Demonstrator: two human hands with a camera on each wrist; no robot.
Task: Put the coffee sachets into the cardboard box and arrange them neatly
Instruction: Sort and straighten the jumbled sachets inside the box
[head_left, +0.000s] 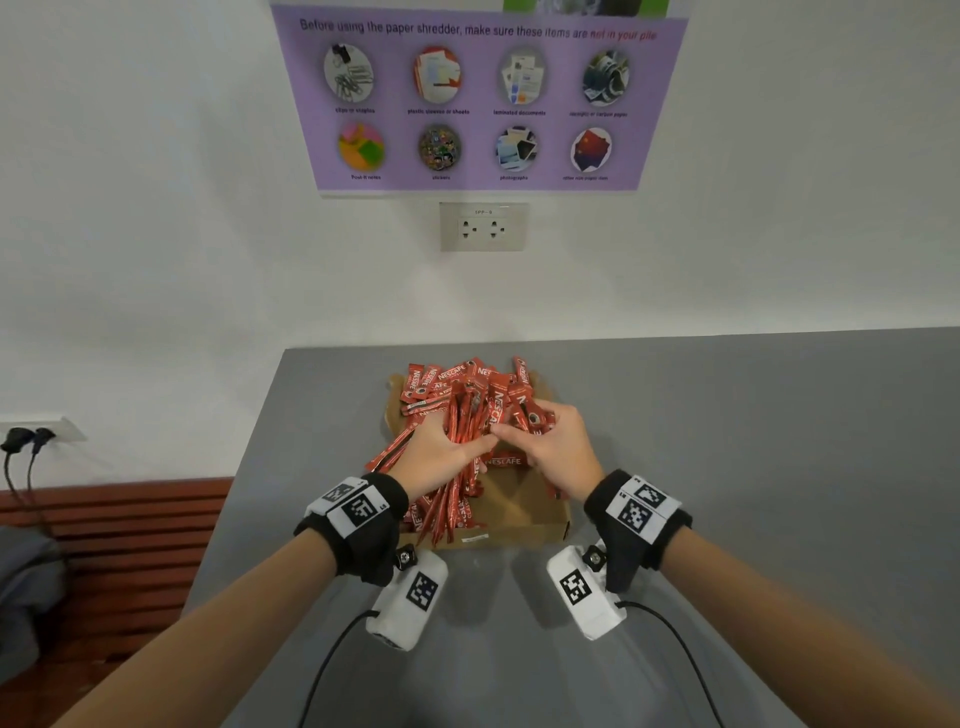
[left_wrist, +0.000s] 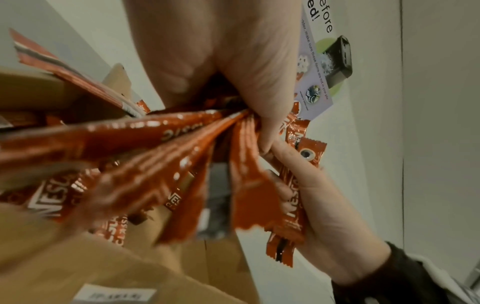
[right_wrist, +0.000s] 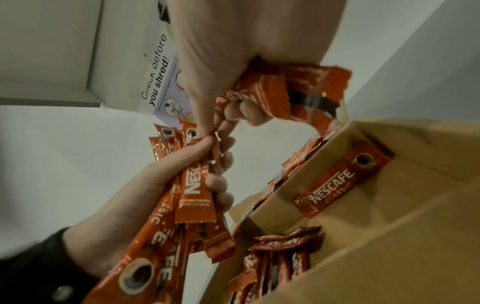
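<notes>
Overhead, both hands grip red coffee sachets (head_left: 470, 415) above the cardboard box (head_left: 519, 525) (near the grey desk's (head_left: 727, 441) far edge). Left wrist: left hand (left_wrist: 233, 61) fingers curl round a fanned bundle. Right wrist: right hand (right_wrist: 233, 51) pinches several sachets; one lies inside the box.

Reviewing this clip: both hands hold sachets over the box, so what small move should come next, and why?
Probably lower the bundle gripped by the left hand into the cardboard box; the right hand pinches more, and the sticks fan out unevenly above it.
</notes>
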